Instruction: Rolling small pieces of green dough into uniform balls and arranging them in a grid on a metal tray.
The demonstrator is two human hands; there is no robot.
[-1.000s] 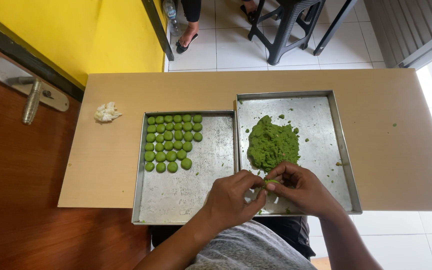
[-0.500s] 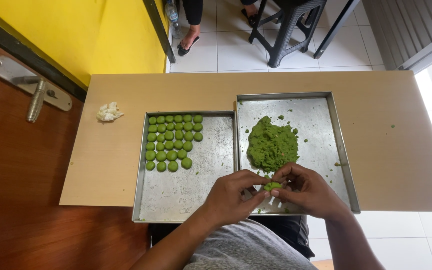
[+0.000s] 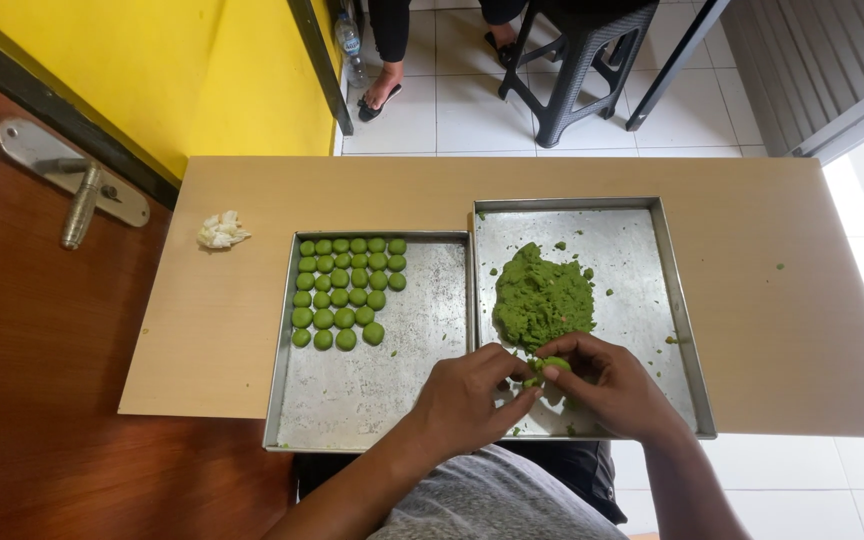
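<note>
Both hands meet over the near edge of the right metal tray (image 3: 677, 290). My left hand (image 3: 467, 395) and my right hand (image 3: 607, 385) pinch a small piece of green dough (image 3: 549, 366) between their fingertips. Just beyond them lies a mound of green dough (image 3: 542, 298) on that tray. The left metal tray (image 3: 382, 390) carries several small green dough balls (image 3: 345, 290) set in rows at its far left corner.
Both trays rest on a light wooden table (image 3: 802, 300). A crumpled white tissue (image 3: 220, 231) lies at the table's far left. A brown door with a metal handle (image 3: 82, 200) stands to the left. Beyond the table are a black stool (image 3: 592, 60) and a person's sandalled feet (image 3: 384, 90).
The hands have stayed together over the right tray's near edge, working the small green piece; the fingers shifted slightly. The view has tilted a little.
</note>
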